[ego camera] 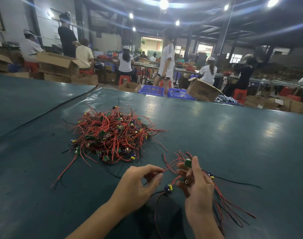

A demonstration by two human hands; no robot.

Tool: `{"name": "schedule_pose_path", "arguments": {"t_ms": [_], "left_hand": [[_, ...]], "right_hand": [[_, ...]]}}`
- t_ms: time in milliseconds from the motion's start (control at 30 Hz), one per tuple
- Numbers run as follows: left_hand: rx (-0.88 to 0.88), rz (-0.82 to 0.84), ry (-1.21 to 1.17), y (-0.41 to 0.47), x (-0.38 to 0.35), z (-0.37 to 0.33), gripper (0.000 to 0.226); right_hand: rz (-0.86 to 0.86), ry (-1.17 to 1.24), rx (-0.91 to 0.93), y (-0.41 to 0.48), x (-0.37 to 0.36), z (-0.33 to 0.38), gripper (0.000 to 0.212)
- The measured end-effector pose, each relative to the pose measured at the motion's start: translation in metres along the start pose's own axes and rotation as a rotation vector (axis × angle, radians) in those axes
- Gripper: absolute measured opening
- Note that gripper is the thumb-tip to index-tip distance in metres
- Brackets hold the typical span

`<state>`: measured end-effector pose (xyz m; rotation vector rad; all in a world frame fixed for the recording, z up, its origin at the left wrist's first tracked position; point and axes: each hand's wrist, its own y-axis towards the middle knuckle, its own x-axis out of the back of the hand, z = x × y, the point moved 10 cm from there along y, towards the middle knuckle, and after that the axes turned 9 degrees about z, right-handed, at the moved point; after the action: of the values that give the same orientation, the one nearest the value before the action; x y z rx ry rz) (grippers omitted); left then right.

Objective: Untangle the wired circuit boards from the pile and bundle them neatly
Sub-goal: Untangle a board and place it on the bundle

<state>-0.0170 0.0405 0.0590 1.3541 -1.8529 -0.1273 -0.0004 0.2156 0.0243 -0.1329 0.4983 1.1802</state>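
**One strand at a time, near the table edge**

Head view: the pile (111,135) of boards and red wires sits mid-table (233,135), well apart from both hands. The left hand (138,185) pinches a red wire (166,168) between thumb and forefinger. The right hand (197,185) curls round a green board (188,163), with a bundle (223,209) of wires trailing below it. This looks like the untangling step. Next, I'd judge, the pinched wire needs drawing clear and laying alongside the bundle.

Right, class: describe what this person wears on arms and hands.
The left hand and right hand are bare, without gloves. The forearms are bare too: no sleeves, watch or bracelet in view. One finger of the right hand bears a small ring.
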Motion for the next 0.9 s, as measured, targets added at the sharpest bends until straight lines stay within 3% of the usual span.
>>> {"name": "schedule_pose_path", "arguments": {"t_ms": [333,467,533,600,667,733,900], "left_hand": [[0.069,0.419,-0.213,-0.005,-0.045,-0.007,0.011],[0.113,0.577,-0.294,-0.011,-0.056,-0.013,0.026],[0.141,0.531,-0.306,-0.009,-0.054,-0.010,0.039],[0.187,0.336,-0.320,-0.003,-0.039,0.001,0.043],[0.216,0.064,-0.198,0.000,-0.012,0.020,0.030],[0.234,-0.075,0.069,-0.001,0.012,0.034,0.008],[0.495,0.047,0.579,-0.010,0.022,0.091,0.067]], "right_hand": [[-0.145,-0.125,0.008,0.002,0.019,-0.001,0.026],[-0.156,-0.162,0.014,0.005,0.024,-0.003,0.029],[-0.125,-0.175,-0.039,0.009,0.025,-0.011,0.030],[-0.082,-0.237,-0.082,0.011,0.023,-0.019,0.031],[-0.029,-0.424,-0.060,0.009,0.019,-0.019,0.032],[0.030,-0.659,-0.002,0.006,0.012,-0.015,0.035],[0.128,-1.052,-0.060,0.002,0.004,-0.024,0.031]]}}
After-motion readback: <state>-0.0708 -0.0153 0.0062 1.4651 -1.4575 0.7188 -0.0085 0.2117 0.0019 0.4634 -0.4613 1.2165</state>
